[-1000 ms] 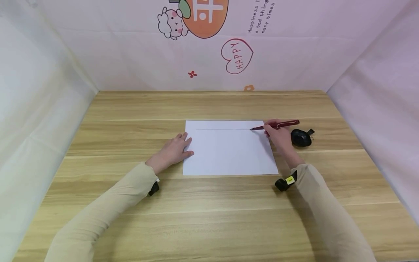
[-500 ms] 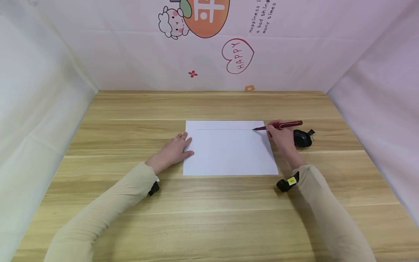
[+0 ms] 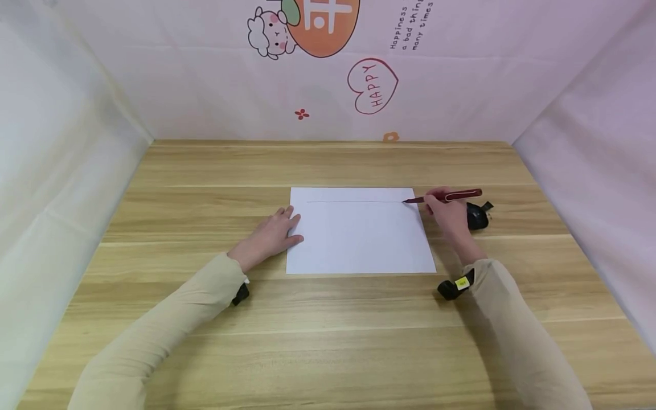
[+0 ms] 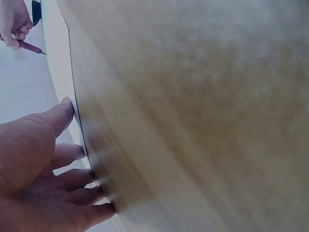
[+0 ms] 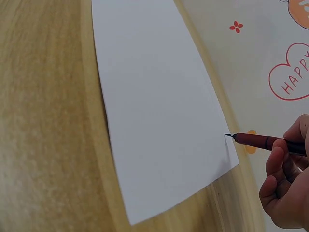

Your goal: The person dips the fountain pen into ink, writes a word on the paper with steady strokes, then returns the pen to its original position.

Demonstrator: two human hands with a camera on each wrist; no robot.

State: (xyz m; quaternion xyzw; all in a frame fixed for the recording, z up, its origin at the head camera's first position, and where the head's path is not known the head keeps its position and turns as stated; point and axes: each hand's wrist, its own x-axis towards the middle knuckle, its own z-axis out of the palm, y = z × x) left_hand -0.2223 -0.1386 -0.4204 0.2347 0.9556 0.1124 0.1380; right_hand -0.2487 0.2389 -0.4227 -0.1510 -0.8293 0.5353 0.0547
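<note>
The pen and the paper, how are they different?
The pen is dark red; the paper is white. The pen is slim and rod-shaped; the paper is a broad rectangle. The pen is held tilted; the paper lies flat on the table. Both are longer than wide.

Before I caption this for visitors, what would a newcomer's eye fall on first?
Probably the dark red fountain pen in the right hand, its nib at the right end of a thin line near the white paper's far edge. Next might come the red heart outline reading HAPPY, on the backdrop beyond the table.
</note>
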